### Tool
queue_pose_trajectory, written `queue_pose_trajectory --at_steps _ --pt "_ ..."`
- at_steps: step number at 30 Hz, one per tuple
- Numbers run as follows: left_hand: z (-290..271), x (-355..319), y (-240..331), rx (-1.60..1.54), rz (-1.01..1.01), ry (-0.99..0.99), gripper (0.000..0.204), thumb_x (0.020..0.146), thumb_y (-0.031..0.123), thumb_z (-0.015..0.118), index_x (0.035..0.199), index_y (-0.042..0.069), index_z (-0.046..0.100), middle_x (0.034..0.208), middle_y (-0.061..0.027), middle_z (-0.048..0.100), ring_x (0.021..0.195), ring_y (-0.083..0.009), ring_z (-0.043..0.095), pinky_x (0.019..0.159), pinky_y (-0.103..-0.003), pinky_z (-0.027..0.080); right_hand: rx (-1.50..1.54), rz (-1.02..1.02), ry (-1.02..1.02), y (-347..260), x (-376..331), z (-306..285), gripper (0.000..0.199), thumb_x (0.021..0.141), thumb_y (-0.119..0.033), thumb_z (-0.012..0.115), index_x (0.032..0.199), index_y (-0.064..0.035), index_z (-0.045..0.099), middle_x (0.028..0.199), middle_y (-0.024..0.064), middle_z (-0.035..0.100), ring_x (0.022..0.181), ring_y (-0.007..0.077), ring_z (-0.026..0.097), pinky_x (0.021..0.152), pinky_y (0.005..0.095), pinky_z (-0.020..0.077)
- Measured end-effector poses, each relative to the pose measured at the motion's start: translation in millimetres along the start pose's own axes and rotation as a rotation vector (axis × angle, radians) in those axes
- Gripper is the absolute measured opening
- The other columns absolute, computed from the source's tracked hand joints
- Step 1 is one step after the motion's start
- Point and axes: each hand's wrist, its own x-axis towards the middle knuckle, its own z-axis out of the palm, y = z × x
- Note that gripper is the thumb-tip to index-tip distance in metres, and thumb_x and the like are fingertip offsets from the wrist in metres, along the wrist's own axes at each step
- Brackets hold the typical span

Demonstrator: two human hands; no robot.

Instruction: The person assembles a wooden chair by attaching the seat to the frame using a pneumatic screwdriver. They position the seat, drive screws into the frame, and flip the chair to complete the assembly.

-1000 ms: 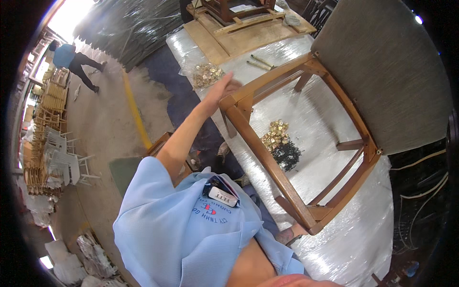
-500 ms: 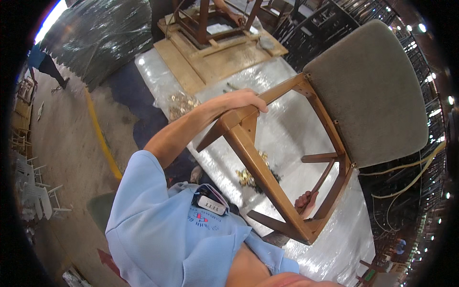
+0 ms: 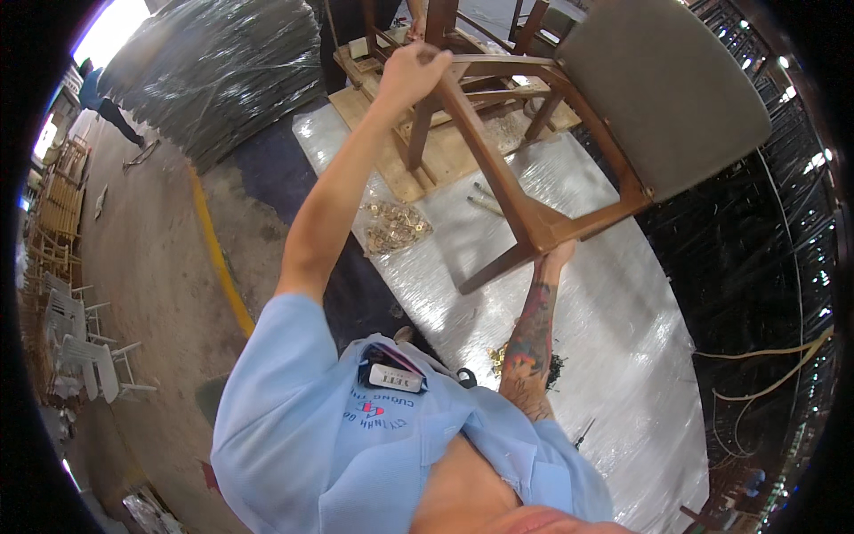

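A brown wooden chair (image 3: 498, 165) with a grey padded back (image 3: 663, 93) is held tilted over the far part of the wrapped table. My left hand (image 3: 414, 78) is closed over the far-left corner of its frame. Under the near corner my right hand (image 3: 559, 254) grips the frame, its fingers mostly hidden behind the wood. Past my left hand, another wooden chair frame (image 3: 418, 138) stands on a plywood board (image 3: 418, 182), partly covered by the held chair. A co-worker's hand (image 3: 416, 22) shows beside that frame.
The table (image 3: 623, 356) is covered in shiny plastic film. On it lie a bag of metal fittings (image 3: 394, 228), loose small hardware (image 3: 498, 358), and a thin dark tool (image 3: 584, 433). Wrapped stacks (image 3: 222, 80) stand far left; hoses (image 3: 765, 356) hang at right. A person (image 3: 107, 102) walks at far left.
Both hands have carried the chair away from me, toward the plywood board, and it has turned. My right hand has gone from the inner rail to the near corner.
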Motion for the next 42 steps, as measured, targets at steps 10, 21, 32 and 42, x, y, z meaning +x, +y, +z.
queue_pose_trajectory --at_steps 10,21,32,42 --pt "-113.1 -117.3 210.3 -0.163 0.89 -0.682 0.029 0.081 0.022 0.072 0.104 0.004 0.068 0.09 -0.0092 0.067 0.082 -0.0253 0.065 0.075 -0.038 0.052 -0.543 0.001 -0.012 14.4 -21.9 -27.8 0.061 0.097 -0.056 0.049 0.11 0.003 0.057 0.075 0.0073 0.062 0.057 0.0169 0.06 0.05 0.0304 0.0476" --pt "9.5 -270.0 371.7 -1.126 1.793 -1.309 0.021 0.077 0.024 0.066 0.081 0.003 0.068 0.071 -0.0079 0.062 0.067 -0.022 0.062 0.066 -0.033 0.046 -0.585 0.124 1.041 -83.7 -354.9 -306.0 0.032 0.095 -0.033 0.061 0.094 -0.0014 0.061 0.068 0.006 0.059 0.051 0.0131 0.054 0.046 0.0267 0.0408" --pt "55.3 -508.7 531.6 -1.985 1.481 -1.641 0.032 0.081 0.029 0.068 0.084 -0.003 0.07 0.077 -0.0143 0.067 0.068 -0.0248 0.066 0.064 -0.033 0.051 0.274 -0.141 1.782 -59.9 -715.8 -491.1 0.032 0.095 -0.035 0.053 0.079 -0.0077 0.054 0.055 0.0064 0.055 0.037 0.0157 0.047 0.032 0.03 0.0327" --pt "362.9 -951.9 415.8 -0.502 -0.561 -2.054 0.02 0.095 0.022 0.055 0.092 0.004 0.063 0.084 -0.0068 0.062 0.072 -0.0166 0.06 0.064 -0.033 0.05 0.323 -0.205 1.804 -87.1 -800.5 -592.3 0.025 0.095 -0.029 0.055 0.085 -0.0061 0.055 0.055 0.0057 0.054 0.036 0.0136 0.046 0.031 0.0268 0.0298"
